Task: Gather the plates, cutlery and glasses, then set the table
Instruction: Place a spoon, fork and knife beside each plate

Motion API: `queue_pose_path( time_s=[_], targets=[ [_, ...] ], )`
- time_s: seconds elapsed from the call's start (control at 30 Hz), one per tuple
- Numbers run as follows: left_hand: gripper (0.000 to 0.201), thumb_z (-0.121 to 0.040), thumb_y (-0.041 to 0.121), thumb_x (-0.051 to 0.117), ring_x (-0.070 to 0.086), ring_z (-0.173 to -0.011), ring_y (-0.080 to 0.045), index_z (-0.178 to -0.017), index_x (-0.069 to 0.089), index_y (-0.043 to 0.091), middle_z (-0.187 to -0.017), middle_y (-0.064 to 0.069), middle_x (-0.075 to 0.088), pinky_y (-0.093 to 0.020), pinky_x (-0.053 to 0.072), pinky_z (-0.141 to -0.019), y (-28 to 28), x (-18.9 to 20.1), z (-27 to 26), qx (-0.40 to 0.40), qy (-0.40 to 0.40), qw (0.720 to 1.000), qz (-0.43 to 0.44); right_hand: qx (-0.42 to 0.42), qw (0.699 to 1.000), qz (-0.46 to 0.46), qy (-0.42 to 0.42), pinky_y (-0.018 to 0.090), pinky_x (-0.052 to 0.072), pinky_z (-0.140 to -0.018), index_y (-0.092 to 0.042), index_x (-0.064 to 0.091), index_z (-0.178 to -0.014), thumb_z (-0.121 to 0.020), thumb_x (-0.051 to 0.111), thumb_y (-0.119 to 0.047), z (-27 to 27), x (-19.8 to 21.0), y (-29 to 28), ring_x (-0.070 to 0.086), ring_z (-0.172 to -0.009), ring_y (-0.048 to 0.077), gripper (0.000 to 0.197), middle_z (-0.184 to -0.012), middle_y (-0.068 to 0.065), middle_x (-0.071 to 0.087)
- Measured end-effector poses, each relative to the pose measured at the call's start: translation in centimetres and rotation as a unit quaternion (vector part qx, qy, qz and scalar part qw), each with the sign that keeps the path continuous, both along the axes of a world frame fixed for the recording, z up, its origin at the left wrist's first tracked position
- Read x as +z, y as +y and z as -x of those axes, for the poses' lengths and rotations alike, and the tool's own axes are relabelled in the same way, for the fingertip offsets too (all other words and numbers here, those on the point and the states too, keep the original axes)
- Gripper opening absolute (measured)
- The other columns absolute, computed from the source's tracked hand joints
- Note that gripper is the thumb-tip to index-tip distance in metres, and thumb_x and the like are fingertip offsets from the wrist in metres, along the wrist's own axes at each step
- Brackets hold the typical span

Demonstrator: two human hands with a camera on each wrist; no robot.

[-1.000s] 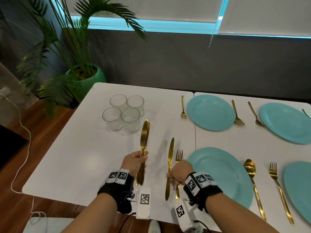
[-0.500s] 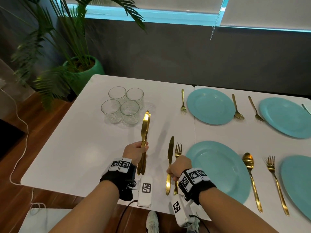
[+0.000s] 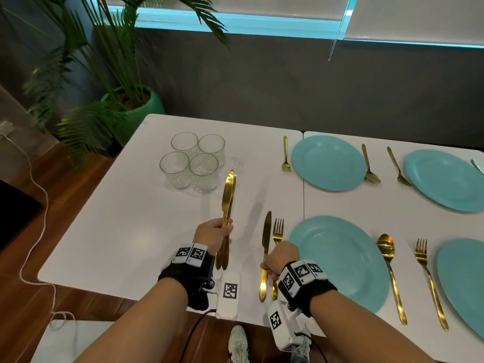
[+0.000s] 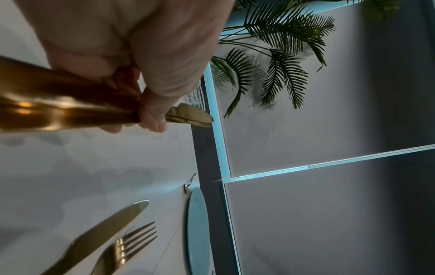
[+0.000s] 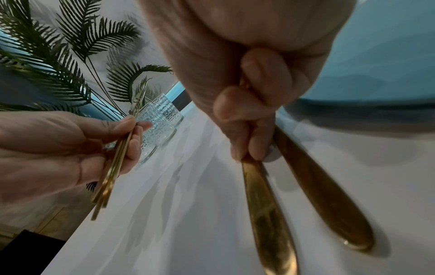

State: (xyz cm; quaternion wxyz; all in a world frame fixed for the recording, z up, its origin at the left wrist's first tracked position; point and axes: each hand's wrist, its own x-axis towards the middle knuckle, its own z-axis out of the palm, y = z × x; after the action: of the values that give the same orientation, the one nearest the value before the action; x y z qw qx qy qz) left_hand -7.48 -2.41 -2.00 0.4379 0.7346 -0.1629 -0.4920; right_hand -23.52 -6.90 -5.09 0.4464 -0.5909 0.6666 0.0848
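Note:
My left hand (image 3: pixel 214 233) grips a bundle of gold knives (image 3: pixel 227 205) by the handles, blades pointing away, raised above the white table (image 3: pixel 125 231). In the left wrist view the thumb (image 4: pixel 153 113) presses across these knives (image 4: pixel 58 108). My right hand (image 3: pixel 277 260) pinches the handle of a single gold knife (image 3: pixel 266 237), which lies just left of a gold fork (image 3: pixel 277 231) beside the near teal plate (image 3: pixel 340 260). The right wrist view shows fingers curled round that knife handle (image 5: pixel 266 204), with the fork handle (image 5: pixel 324 195) next to it. Several clear glasses (image 3: pixel 193 161) stand clustered at the back left.
Another teal plate (image 3: pixel 327 162) at the back has a fork (image 3: pixel 286 155) and a spoon (image 3: pixel 369 166) beside it. Two more plates (image 3: pixel 445 179) lie at the right. A spoon (image 3: pixel 387 258) and fork (image 3: pixel 427 273) lie between the near plates. A potted palm (image 3: pixel 131 108) stands beyond the table's left corner.

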Motion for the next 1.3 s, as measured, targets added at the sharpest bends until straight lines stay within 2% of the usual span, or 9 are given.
queue_pose_path(
  time_s=[0.1,0.23,0.3,0.4,0.53,0.63,0.8,1.17,1.3],
  targets=[
    [0.023,-0.090,0.009,0.059,0.057,-0.066,-0.016,-0.112,0.065,0.007,-0.077,-0.001,0.061,-0.030,0.052,-0.073,-0.1,0.2,0.0,-0.003,-0.005,1.000,0.002,0.067,0.994,0.029,0.079,0.026,0.052,-0.091,-0.012,0.039,-0.061,-0.084,0.068,-0.032,-0.5,0.3,0.3,0.062,-0.089,0.016,0.042,-0.108,0.006,0.068],
    [0.027,-0.091,0.011,0.058,0.057,-0.067,-0.018,-0.117,0.063,0.006,-0.075,-0.002,0.059,-0.027,0.051,-0.070,-0.3,0.4,0.2,-0.003,-0.004,1.000,0.008,0.093,0.990,0.034,0.097,0.027,0.054,-0.091,-0.011,0.042,-0.062,-0.082,0.070,-0.035,-0.6,1.0,0.2,0.068,-0.100,0.018,0.042,-0.108,0.007,0.069],
    [0.027,-0.091,0.012,0.057,0.057,-0.068,-0.017,-0.117,0.063,0.006,-0.075,-0.001,0.059,-0.026,0.051,-0.071,-0.6,0.7,0.6,-0.003,0.002,1.000,0.015,0.082,0.993,0.033,0.078,0.026,0.056,-0.084,-0.012,0.048,-0.065,-0.081,0.071,-0.034,-0.3,2.2,-0.3,0.069,-0.090,0.017,0.035,-0.099,0.006,0.070],
    [0.026,-0.092,0.010,0.056,0.056,-0.071,-0.017,-0.117,0.062,0.005,-0.076,-0.002,0.058,-0.026,0.050,-0.072,-1.1,1.6,1.8,-0.012,0.050,0.998,0.025,0.026,0.998,0.022,-0.056,0.022,0.052,-0.061,-0.013,0.056,-0.071,-0.086,0.064,-0.026,0.4,5.6,-1.2,0.059,-0.057,0.012,0.022,-0.074,0.003,0.064],
    [0.021,-0.094,0.008,0.051,0.056,-0.066,-0.017,-0.111,0.064,0.004,-0.065,-0.002,0.062,-0.027,0.048,-0.065,-2.0,3.4,4.6,-0.062,0.149,0.986,0.040,-0.058,0.971,0.060,-0.222,0.016,0.040,-0.042,-0.019,0.063,-0.081,-0.089,0.063,-0.025,2.3,10.3,-2.1,0.052,-0.045,0.008,0.010,-0.078,-0.001,0.067],
    [0.023,-0.095,0.010,0.049,0.057,-0.067,-0.019,-0.109,0.067,0.005,-0.075,-0.006,0.065,-0.027,0.048,-0.061,-3.1,4.5,7.3,-0.109,0.176,0.977,0.053,-0.088,0.959,0.060,-0.262,0.019,0.038,-0.042,-0.022,0.063,-0.078,-0.090,0.061,-0.023,4.5,11.7,-3.1,0.051,-0.045,0.010,0.012,-0.077,-0.002,0.066],
    [0.018,-0.093,0.005,0.052,0.051,-0.060,-0.015,-0.102,0.068,0.001,-0.052,0.005,0.065,-0.024,0.044,-0.060,-5.2,5.5,11.9,-0.126,0.162,0.977,0.051,-0.152,0.949,0.042,-0.275,0.020,0.036,-0.040,-0.015,0.065,-0.077,-0.089,0.063,-0.017,8.6,11.7,-4.4,0.048,-0.046,0.011,0.012,-0.076,0.002,0.064],
    [0.013,-0.088,0.003,0.059,0.055,-0.063,-0.015,-0.095,0.069,0.007,-0.067,-0.002,0.064,-0.025,0.044,-0.061,-7.9,5.7,19.7,-0.143,0.136,0.979,0.046,-0.264,0.916,0.009,-0.303,0.021,0.032,-0.041,-0.010,0.066,-0.082,-0.087,0.064,-0.015,16.5,10.3,-6.5,0.045,-0.053,0.013,0.007,-0.079,0.006,0.061],
    [0.009,-0.088,-0.002,0.057,0.054,-0.059,-0.019,-0.090,0.063,0.004,-0.067,-0.009,0.061,-0.028,0.048,-0.061,-8.7,5.2,22.2,-0.095,0.144,0.984,0.043,-0.298,0.907,0.045,-0.293,0.022,0.034,-0.039,-0.009,0.062,-0.081,-0.091,0.058,-0.015,19.7,9.2,-6.7,0.047,-0.048,0.012,0.012,-0.075,0.005,0.062]
  ],
)
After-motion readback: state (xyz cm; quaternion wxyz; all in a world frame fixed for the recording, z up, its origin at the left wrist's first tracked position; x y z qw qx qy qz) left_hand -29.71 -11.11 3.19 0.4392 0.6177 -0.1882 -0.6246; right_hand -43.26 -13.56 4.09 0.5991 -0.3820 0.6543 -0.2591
